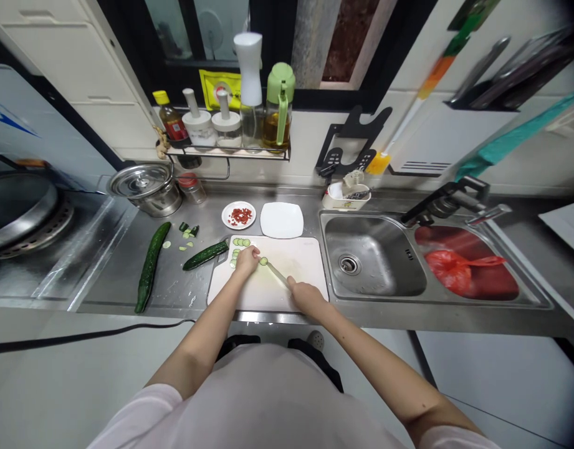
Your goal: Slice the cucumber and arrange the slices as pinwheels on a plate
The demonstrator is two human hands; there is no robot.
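My right hand (308, 296) is wrapped round the handle of a kitchen knife (279, 275), whose blade points left across a white cutting board (287, 299). At the blade's far end is a round cucumber slice (263, 260). Just left of it, my left hand (247, 258) rests over the board with its fingers curled together; what they hold, if anything, is hidden. Several cucumber slices (241, 242) lie in rows by the board's upper left corner, partly behind my left hand. A length of cucumber (205, 255) touches or nearly touches the board's left edge.
A whole cucumber (152, 268) and cucumber scraps (187, 231) lie on the steel counter to the left. Behind the board are a plate of red pieces (240, 216) and a white plate (282, 219). A sink (375, 287) is at right, a lidded pot (151, 190) at left.
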